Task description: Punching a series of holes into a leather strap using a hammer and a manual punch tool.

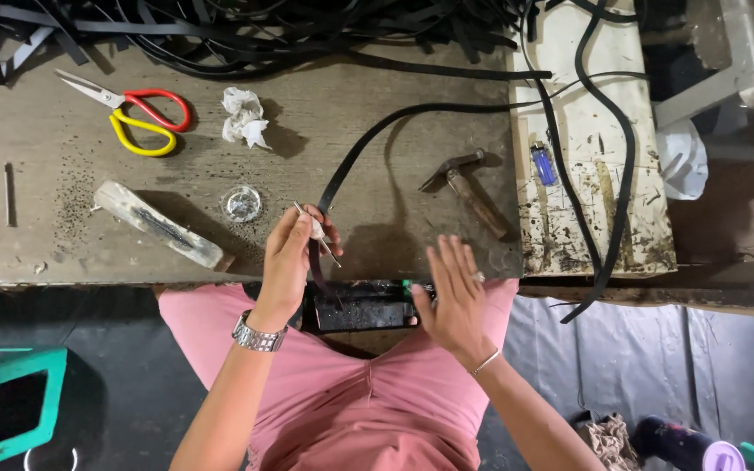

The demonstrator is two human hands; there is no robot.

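Seen from the head camera, both hands work at the near edge of a worn wooden surface (377, 105). The left hand (290, 262) is closed around a small metal-tipped tool (318, 232) and pinches a black strap (368, 144) against it, just above the surface's front edge. That strap rises from the fingers, curves up and right across bare wood, and runs off toward the tangle of black strips (246, 30) along the far edge. The right hand (455, 301) is open, fingers spread and flat, holding nothing; it hovers over the front edge beside a dark box (361, 307) that sits against the person's lap.

A hammer (473, 192) lies just beyond the right hand, near the seam where a stained pale board (582, 174) begins; a blue lighter (543, 163) rests on that board. Left of the hands sit a small clear round dish (241, 203) and a pale elongated block (159, 224), close to the front edge. Farther back lie red-and-yellow scissors (137, 113) and a crumpled tissue (243, 116). Open wood lies between the strap and the hammer.
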